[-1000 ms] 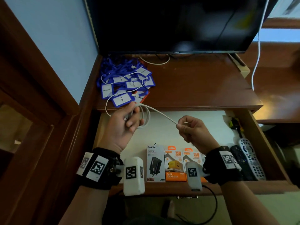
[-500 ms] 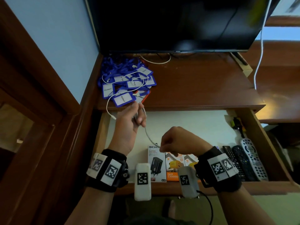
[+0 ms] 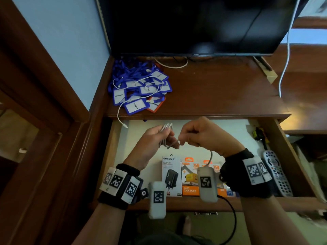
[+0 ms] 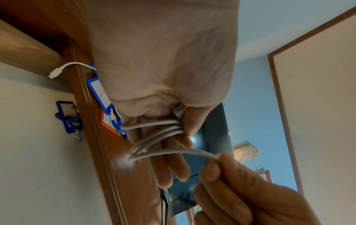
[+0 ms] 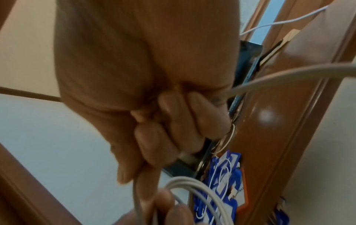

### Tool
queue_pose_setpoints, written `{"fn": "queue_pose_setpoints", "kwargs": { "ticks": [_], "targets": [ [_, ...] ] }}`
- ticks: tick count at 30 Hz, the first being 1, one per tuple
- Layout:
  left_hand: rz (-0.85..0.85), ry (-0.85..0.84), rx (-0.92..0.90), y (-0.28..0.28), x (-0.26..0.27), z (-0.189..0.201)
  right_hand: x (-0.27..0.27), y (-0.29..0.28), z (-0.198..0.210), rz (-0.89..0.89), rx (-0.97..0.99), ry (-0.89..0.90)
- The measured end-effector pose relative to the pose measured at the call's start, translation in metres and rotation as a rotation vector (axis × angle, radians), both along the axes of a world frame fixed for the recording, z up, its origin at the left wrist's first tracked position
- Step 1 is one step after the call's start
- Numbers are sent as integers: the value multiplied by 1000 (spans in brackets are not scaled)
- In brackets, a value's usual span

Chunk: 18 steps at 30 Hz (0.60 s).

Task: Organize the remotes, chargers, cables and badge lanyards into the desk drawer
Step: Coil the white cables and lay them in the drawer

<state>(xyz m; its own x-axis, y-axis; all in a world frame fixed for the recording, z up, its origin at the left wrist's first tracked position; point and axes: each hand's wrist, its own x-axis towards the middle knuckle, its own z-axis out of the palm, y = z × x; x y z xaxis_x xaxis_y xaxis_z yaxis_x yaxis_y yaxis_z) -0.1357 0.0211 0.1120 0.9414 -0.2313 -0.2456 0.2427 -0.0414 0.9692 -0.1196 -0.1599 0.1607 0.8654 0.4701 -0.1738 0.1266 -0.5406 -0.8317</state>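
While left hand (image 3: 155, 138) grips coiled cable (image 3: 165, 137), loops apparently upright; right hand (image 3: 200, 135) pinches tail.

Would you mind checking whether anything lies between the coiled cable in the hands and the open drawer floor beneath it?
Nothing visible does. The coiled grey cable, held by the left hand and right hand, hangs over bare drawer floor; charger boxes sit nearer the front, remotes at the right.

Remotes (image 3: 276, 172) half behind right wrist — buttons unreadable
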Motion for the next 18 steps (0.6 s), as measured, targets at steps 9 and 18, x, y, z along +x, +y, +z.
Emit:
{"fn": "queue_pose_setpoints", "kwargs": {
  "ticks": [9,18],
  "targets": [
    [124,31,-127,-2,3,-3,-3,0,-8,-157,198,-101],
    [406,40,-199,-2,8,-6,-5,-5,-2,3,-19,7]
  ]
}}
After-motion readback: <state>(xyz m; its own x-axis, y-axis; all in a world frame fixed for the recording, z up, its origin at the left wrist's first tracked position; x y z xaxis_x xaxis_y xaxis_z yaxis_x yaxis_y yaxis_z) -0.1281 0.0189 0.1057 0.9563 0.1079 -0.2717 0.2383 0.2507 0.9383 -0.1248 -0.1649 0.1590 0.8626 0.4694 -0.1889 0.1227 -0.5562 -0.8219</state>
